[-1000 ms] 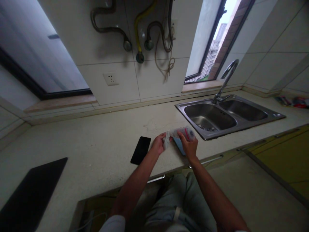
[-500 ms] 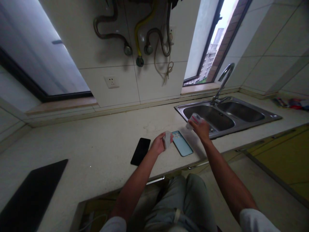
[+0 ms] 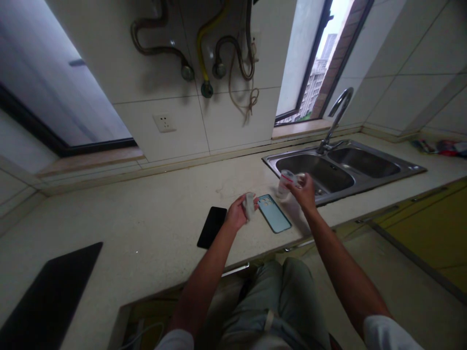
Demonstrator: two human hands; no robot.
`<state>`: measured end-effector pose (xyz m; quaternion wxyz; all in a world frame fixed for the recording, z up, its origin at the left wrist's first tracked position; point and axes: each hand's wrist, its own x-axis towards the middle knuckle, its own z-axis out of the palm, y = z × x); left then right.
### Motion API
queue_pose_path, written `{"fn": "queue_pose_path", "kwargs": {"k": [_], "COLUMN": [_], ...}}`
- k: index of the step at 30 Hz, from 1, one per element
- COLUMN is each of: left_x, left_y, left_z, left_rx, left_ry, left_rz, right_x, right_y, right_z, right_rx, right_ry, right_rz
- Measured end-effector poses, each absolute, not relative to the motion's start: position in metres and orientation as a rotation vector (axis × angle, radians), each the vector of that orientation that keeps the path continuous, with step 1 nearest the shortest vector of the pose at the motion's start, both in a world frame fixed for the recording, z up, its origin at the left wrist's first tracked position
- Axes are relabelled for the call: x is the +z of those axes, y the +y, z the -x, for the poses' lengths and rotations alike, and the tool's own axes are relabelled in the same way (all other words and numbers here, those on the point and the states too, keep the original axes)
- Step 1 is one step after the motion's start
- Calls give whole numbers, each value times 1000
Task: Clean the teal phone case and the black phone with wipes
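My left hand (image 3: 238, 212) is closed around a small pale grey-white cloth (image 3: 249, 206), just above the counter. In my right hand (image 3: 305, 191) is a clear plastic cup (image 3: 285, 183) with red markings, gripped by its side and upright, near the front left corner of the sink. Between the two hands a light blue phone case (image 3: 275, 215) lies flat on the counter, its camera cut-outs toward the back. A black phone (image 3: 211, 227) rests to the left, partly behind my left wrist. Whether anything is inside the cup I cannot tell.
A steel double sink (image 3: 383, 184) with a curved tap (image 3: 341, 109) is set into the white counter (image 3: 160, 214) on the right. A large black panel (image 3: 54, 287) lies at the left. Colourful items (image 3: 443, 147) sit at the far right. Pipes (image 3: 153, 50) hang on the wall.
My right hand has brought the cup slightly left and down toward the counter, and the cup has turned more upright. My left hand still holds the cloth, nearly in place.
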<state>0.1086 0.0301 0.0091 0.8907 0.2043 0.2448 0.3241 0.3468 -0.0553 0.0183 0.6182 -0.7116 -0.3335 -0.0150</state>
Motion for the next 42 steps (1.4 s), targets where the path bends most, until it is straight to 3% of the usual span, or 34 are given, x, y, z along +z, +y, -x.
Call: {"fn": "queue_pose_path", "kwargs": {"k": [2,4,8,11,19,25,29,31,42], "left_x": [11,11,10,10,9,3,5,3,-10], "left_y": [28,26,21,18,20,21,11,10,42], "left_z": [-108,-108,-108,-108,-106,-115,-131,-139,-138], "left_rx": [691,705,699,674,730,874,688,613,926], "left_ry": [472,423,377,358,369,916,1203,1259,1003], "left_rz": [-481,-542,-648,-774,-1078,-1776,-2227,-2165,-1384], "right_x": [20,23,26,25,28,21,13,11,-10], "right_y": [-71,-84,-86,-74,-74,-90,-91,-91,-82], "right_z": [-328,-305,-262,-242,-242,-272,-287,-292,-297], "right_rx": [-288,-285,612,941,838,809,891,888,809], "right_ry": [-608,-631,-1018,-1136,-1169,-877,-684,-634,-412], "right_rz": [1575,1517,1376,1294,1342,1351,1249,1223,1089]}}
